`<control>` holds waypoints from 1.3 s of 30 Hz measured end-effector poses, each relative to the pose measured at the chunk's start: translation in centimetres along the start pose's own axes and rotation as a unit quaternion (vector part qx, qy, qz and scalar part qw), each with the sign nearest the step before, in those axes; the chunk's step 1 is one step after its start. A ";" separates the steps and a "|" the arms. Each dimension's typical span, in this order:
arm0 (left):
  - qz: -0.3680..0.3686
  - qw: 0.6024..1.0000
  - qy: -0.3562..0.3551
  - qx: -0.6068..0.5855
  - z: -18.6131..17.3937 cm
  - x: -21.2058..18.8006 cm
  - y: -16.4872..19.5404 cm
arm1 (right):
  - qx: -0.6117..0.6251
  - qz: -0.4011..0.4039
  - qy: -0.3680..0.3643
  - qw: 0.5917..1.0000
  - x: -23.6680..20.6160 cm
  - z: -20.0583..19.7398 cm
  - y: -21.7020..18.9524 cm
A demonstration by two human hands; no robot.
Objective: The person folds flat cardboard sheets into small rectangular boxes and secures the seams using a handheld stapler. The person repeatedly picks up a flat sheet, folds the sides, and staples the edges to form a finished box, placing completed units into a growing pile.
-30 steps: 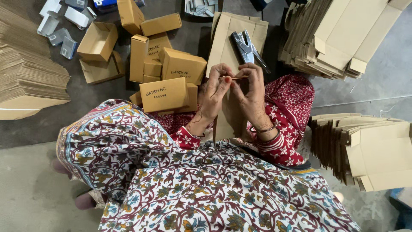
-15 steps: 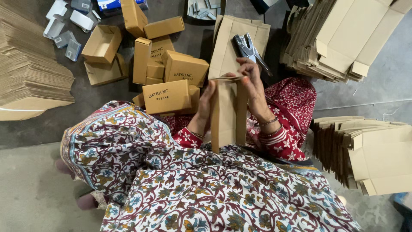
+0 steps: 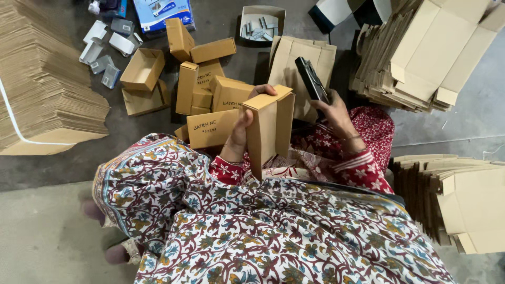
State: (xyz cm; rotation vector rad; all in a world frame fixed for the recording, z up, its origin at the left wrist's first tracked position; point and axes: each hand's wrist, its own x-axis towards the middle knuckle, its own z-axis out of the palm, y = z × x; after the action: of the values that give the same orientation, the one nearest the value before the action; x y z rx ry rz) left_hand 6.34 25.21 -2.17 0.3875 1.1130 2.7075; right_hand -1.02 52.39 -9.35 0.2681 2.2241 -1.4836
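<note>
**Box now in left hand, stapler in right**

Half a second ago both hands worked the top of the tall brown box; now they have split. The left hand (image 3: pixel 239 138) alone grips the box (image 3: pixel 269 129), thumb on the near face, fingertips curled over the top edge, holding it upright above the lap. The right hand (image 3: pixel 334 111) has moved off to the side and closes around a black stapler (image 3: pixel 311 79), lifted from the flat cardboard sheet (image 3: pixel 294 55) behind it.

Free floor is tight: finished brown boxes (image 3: pixel 208 79) crowd just left of the held box, one open box (image 3: pixel 142 68) further left. Tall stack of flat cartons (image 3: pixel 42 84) far left, leaning stack (image 3: pixel 421 52) top right, another pile (image 3: pixel 457 205) by the right knee. Blue package (image 3: pixel 160 11) at top edge, small white tray (image 3: pixel 262 23) of metal parts beside it. Bare concrete shows only bottom left.
</note>
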 end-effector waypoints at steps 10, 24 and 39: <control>-0.002 0.985 -0.056 0.163 -0.3 0.0 1.4 | 0.534 -0.002 -0.401 0.744 -17.5 -1.8 3.6; 0.009 0.975 -0.095 0.199 0.3 0.0 1.1 | 0.419 -0.016 -0.358 0.834 -20.0 -0.8 3.4; 0.058 0.991 0.060 -0.103 1.1 -1.9 -0.9 | -0.315 -0.140 0.142 0.928 -2.9 1.6 3.5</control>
State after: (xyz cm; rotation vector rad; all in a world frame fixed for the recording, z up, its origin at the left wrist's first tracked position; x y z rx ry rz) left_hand 8.53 26.02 -2.37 0.2670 0.8491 2.9477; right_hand 3.41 52.57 -11.42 -0.0526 2.9344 -0.8020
